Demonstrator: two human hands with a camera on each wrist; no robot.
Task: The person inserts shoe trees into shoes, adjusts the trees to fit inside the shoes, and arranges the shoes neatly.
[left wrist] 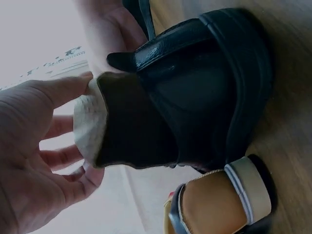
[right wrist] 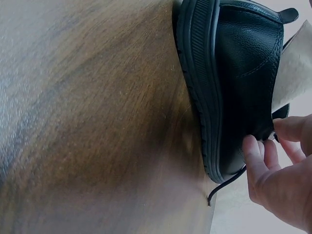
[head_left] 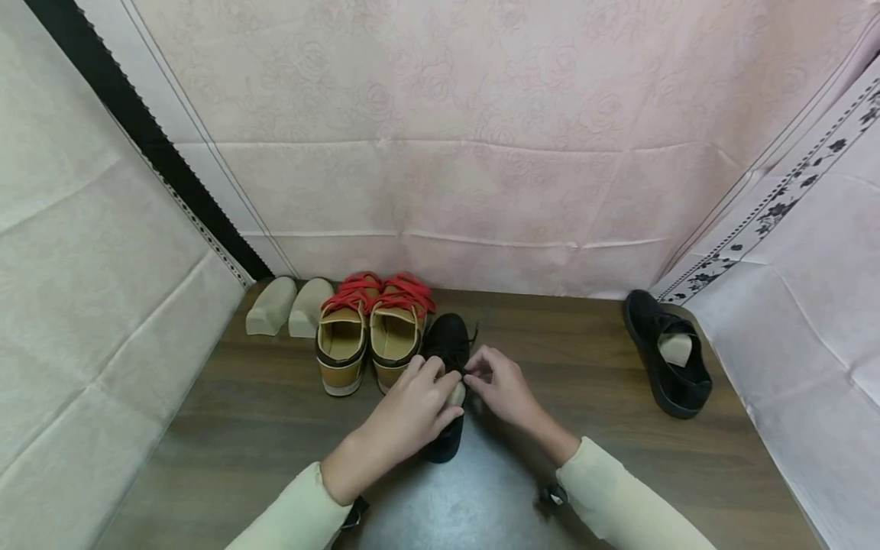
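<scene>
A black lace-up shoe (head_left: 447,333) stands on the floor, toe away from me. Out of its opening sticks a cream shoe insert (right wrist: 295,73). My left hand (head_left: 415,405) grips the insert's raised end, thumb on one side and fingers on the other, as the left wrist view shows. On the shoe's right side my right hand (head_left: 505,386) pinches the upper's edge by the lacing, with the fingers (right wrist: 253,155) against the leather. A loose black shoelace (right wrist: 225,185) hangs past these fingers. The shoe's inside is hidden by the insert.
Left of the shoe stands a pair of tan shoes (head_left: 341,374) with red laces. Two cream inserts (head_left: 271,309) lie farther left. At the far right, a second black shoe (head_left: 646,344) has an insert inside. Cloth-covered walls (head_left: 447,191) enclose the wooden floor (head_left: 564,344).
</scene>
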